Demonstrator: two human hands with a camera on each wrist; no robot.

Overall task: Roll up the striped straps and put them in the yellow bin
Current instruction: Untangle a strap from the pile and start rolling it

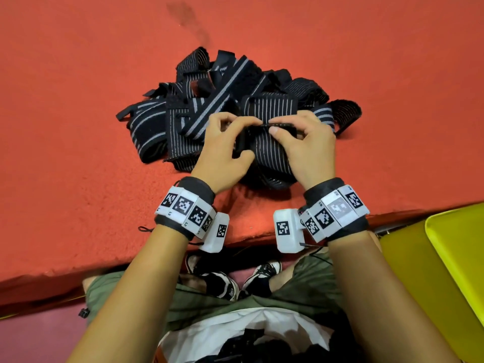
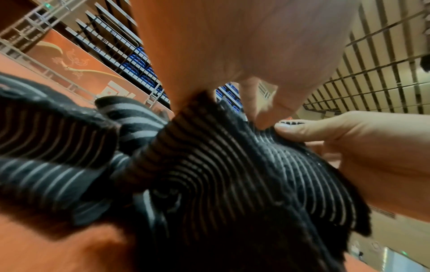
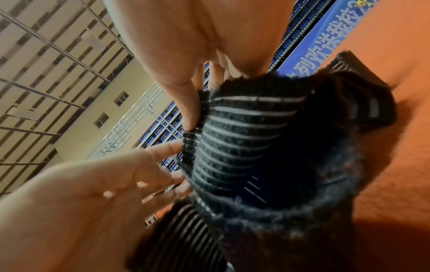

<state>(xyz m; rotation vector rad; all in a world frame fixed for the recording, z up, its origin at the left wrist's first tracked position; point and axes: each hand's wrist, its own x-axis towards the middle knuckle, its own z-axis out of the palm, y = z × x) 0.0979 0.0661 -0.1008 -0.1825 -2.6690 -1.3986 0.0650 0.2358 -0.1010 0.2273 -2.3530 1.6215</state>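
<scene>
2 hands (image 1: pixel 222 150) (image 1: pixel 306 145) – on strap (image 1: pixel 272 155)

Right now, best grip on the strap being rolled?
Pinch its folded top edge, as the left hand and right hand do now, from the near side. On the striped strap that edge stands free; the far side abuts the pile.

The yellow bin (image 1: pixel 450 260) is cut off by the picture's right edge. Both hands cover the near end of the held striped strap (image 1: pixel 272 153); the pile (image 1: pixel 222 100) hides its lower straps.
</scene>
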